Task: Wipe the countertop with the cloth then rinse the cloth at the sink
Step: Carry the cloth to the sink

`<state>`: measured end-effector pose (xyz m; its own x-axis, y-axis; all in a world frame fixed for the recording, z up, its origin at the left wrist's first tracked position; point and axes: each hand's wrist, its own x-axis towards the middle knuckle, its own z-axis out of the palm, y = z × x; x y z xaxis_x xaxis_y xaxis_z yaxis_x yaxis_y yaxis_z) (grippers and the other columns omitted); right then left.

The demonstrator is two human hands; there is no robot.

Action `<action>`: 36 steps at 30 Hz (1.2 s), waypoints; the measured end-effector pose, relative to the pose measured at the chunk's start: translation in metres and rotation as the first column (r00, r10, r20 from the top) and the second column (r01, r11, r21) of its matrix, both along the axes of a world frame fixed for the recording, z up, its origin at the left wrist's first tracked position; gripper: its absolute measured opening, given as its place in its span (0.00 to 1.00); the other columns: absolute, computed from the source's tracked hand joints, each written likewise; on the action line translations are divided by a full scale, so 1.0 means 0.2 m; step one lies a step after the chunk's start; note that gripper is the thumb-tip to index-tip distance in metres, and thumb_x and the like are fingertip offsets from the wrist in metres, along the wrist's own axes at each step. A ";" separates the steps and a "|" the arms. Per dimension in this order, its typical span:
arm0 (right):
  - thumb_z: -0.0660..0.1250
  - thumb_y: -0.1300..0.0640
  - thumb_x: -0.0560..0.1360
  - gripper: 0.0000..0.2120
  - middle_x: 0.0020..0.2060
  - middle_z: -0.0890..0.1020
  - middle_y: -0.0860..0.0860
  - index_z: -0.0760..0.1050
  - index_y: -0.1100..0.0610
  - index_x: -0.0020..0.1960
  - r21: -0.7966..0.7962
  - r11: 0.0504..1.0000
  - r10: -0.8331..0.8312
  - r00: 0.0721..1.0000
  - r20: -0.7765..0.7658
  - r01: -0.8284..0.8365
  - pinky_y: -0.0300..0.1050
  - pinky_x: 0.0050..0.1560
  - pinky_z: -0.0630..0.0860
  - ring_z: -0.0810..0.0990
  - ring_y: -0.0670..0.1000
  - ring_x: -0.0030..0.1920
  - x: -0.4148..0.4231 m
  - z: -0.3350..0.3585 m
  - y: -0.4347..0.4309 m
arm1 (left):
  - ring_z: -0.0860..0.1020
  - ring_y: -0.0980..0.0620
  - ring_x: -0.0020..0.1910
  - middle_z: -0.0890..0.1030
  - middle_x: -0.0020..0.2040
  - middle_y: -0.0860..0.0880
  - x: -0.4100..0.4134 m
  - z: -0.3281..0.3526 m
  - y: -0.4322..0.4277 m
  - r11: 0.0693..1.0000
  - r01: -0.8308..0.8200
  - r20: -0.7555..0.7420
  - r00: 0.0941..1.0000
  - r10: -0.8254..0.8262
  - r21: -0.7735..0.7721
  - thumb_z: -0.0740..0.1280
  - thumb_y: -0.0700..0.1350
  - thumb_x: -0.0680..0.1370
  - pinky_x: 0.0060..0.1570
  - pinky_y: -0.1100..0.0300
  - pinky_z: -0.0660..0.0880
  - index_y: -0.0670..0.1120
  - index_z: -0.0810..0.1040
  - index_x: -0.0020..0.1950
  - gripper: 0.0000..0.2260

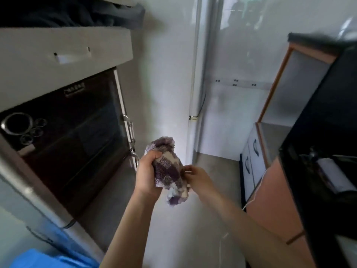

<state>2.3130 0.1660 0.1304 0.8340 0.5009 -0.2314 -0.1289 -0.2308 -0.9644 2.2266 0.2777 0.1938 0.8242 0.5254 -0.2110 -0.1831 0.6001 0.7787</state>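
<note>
A purple-and-white checked cloth (169, 172) is bunched up in mid-air in front of me, above the floor. My left hand (146, 171) grips its left side with fingers curled round the upper part. My right hand (197, 177) holds the cloth's right side, fingertips pinching into the fabric. No sink or tap is in view. A dark countertop edge (316, 38) shows at the upper right, blurred.
A built-in oven with a dark glass door (73, 136) and a drawer (63, 55) above it fill the left. White cabinet doors with handles (253, 157) and an orange-framed unit (274, 200) stand on the right. A blue object (48, 258) lies bottom left. Grey floor (212, 171) runs between.
</note>
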 end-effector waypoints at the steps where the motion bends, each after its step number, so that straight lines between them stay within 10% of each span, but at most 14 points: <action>1: 0.63 0.69 0.73 0.09 0.41 0.84 0.55 0.80 0.60 0.46 0.018 1.000 -0.026 1.000 -0.006 0.026 0.41 0.36 0.79 0.82 0.47 0.36 0.04 0.00 -0.05 | 0.77 0.43 0.40 0.78 0.39 0.41 0.05 0.00 -0.04 1.000 0.018 0.005 1.000 -0.018 0.004 0.60 0.39 0.74 0.46 0.51 0.73 0.38 0.78 0.47 0.09; 7: 0.70 0.70 0.71 0.10 0.37 0.83 0.52 0.79 0.55 0.40 0.024 0.976 -0.219 0.975 0.031 0.218 0.42 0.40 0.79 0.82 0.49 0.38 0.28 -0.01 -0.49 | 0.81 0.44 0.32 0.81 0.36 0.41 0.37 0.02 -0.39 0.975 0.220 0.047 0.974 -0.220 -0.004 0.60 0.38 0.74 0.30 0.55 0.78 0.41 0.81 0.45 0.10; 17: 0.76 0.62 0.67 0.09 0.29 0.79 0.49 0.76 0.60 0.36 0.035 0.815 -0.578 0.808 0.112 0.578 0.40 0.35 0.73 0.76 0.46 0.31 0.49 -0.04 -1.17 | 0.76 0.43 0.46 0.79 0.49 0.39 0.85 0.07 -1.03 0.836 0.544 0.097 0.830 -0.549 0.071 0.57 0.36 0.75 0.47 0.51 0.72 0.38 0.79 0.54 0.14; 30: 0.77 0.63 0.67 0.15 0.24 0.74 0.48 0.71 0.55 0.31 0.009 0.341 -0.934 0.337 0.118 0.940 0.33 0.24 0.68 0.70 0.40 0.21 0.43 -0.09 -1.86 | 0.82 0.48 0.36 0.83 0.37 0.46 1.20 -0.03 -1.73 0.411 0.909 -0.018 0.413 -0.911 0.073 0.61 0.40 0.75 0.38 0.55 0.77 0.48 0.85 0.35 0.15; 36: 0.75 0.64 0.68 0.12 0.26 0.76 0.49 0.75 0.55 0.32 -0.004 0.053 -0.995 0.053 0.085 0.999 0.35 0.25 0.69 0.71 0.44 0.24 0.19 -0.10 -2.07 | 0.82 0.45 0.41 0.83 0.42 0.42 1.15 -0.10 -2.01 0.250 0.968 -0.071 0.252 -0.965 0.032 0.62 0.40 0.76 0.43 0.53 0.77 0.42 0.82 0.47 0.09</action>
<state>2.3508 -0.2472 0.1098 0.5448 -0.8229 -0.1614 -0.2371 0.0335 -0.9709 2.4564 -0.1251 0.1744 0.7189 -0.6480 -0.2516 0.5240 0.2674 0.8087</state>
